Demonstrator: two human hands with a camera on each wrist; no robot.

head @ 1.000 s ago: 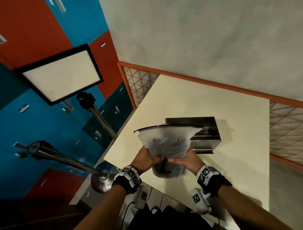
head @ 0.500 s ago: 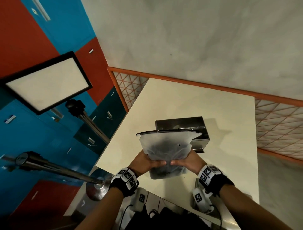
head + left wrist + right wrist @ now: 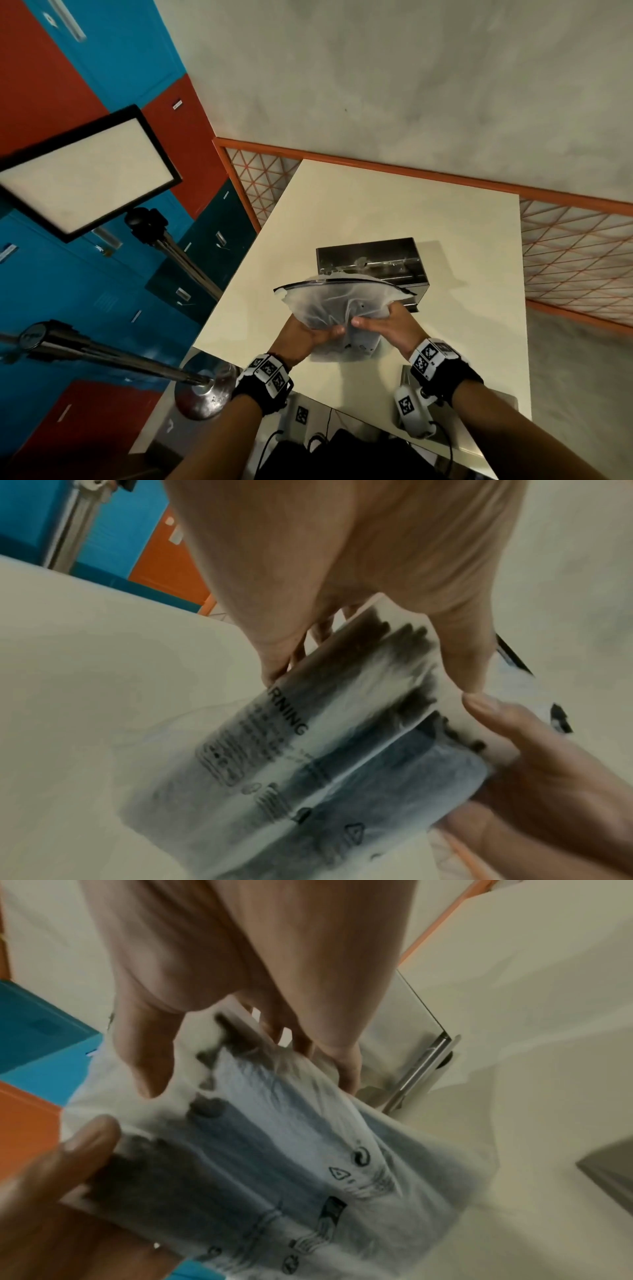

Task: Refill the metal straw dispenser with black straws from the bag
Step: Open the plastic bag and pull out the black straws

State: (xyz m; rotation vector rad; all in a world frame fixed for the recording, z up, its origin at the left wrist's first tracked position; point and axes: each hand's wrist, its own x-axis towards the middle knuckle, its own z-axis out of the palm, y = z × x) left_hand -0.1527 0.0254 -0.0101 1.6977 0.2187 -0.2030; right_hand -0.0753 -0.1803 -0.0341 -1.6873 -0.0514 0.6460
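A frosted plastic bag with black straws inside is held upright above the near part of the cream table. My left hand grips its lower left side and my right hand grips its lower right, thumbs almost meeting on the front. In the left wrist view the bag shows printed warning text; in the right wrist view the bag shows dark straw ends. The metal straw dispenser lies just behind the bag, its lid shut, and its edge shows in the right wrist view.
A light panel on a stand and a metal pole with a round base stand left of the table. An orange-framed mesh fence runs behind and to the right. Blue and red lockers fill the left side.
The bag's top has spread wider and crumpled as both hands squeeze its lower part. The head view has shifted slightly; the dispenser has not moved.
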